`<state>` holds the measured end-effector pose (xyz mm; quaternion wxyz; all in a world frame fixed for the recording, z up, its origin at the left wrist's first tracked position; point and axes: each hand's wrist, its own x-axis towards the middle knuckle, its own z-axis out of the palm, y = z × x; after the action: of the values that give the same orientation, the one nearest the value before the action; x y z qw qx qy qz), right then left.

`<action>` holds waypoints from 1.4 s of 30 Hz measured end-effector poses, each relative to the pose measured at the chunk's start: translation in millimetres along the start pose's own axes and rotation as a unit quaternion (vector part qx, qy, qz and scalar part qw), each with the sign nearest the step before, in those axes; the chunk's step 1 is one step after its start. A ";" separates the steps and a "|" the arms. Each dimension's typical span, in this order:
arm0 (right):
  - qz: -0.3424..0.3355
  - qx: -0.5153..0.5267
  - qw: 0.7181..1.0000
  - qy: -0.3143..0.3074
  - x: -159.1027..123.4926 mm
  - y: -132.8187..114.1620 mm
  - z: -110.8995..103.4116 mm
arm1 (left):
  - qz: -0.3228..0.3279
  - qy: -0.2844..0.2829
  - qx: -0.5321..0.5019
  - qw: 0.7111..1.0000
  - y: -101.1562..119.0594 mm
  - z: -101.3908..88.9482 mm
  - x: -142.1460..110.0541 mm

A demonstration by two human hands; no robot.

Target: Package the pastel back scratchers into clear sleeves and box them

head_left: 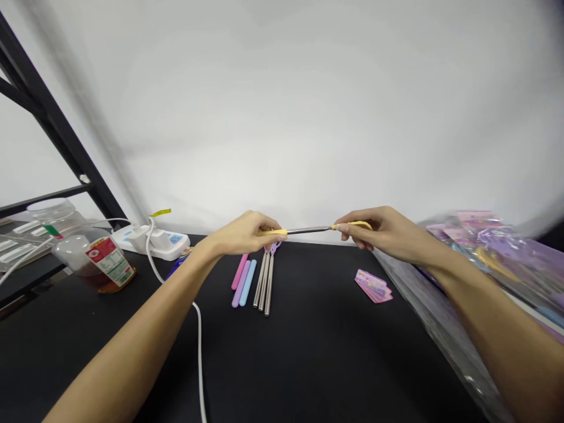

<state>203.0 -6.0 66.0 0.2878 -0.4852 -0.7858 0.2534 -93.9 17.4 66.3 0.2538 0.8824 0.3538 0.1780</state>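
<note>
Both hands hold one thin metal rod (309, 230) level above the black table (317, 341). My left hand (247, 232) is closed around a yellow sleeve on the rod's left end. My right hand (374, 232) pinches a yellow piece on the right end. Below the hands, on the table, lie pink, purple and blue sleeves (244, 282) side by side. Right beside them lie three bare metal rods (264, 285).
A small stack of pink cards (374, 286) lies to the right. Clear plastic bags of pastel goods (493, 247) pile along the right edge. At left sit a white power strip (152, 239) with a white cable, a plastic bottle (99, 261) on its side, and a black shelf frame.
</note>
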 end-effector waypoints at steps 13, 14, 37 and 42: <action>0.023 0.029 0.991 -0.127 -1.5 -7.2 6.2 | 0.144 0.073 0.135 0.977 7.7 32.7 13.3; 0.041 0.069 0.988 -0.134 -2.3 -6.7 4.9 | 0.151 0.082 0.156 0.973 9.4 34.4 14.1; 0.017 -0.108 0.983 -0.144 -0.3 -2.7 6.4 | 0.064 0.036 0.299 0.952 -2.1 8.4 8.7; 0.003 -0.166 0.980 -0.106 4.3 -7.7 26.3 | 0.019 0.007 0.308 0.951 6.8 20.4 12.8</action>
<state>178.4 -8.3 53.6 0.1179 -0.4990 -0.8414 0.1706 -71.4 15.8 55.5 -0.0367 0.9230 0.3764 0.0712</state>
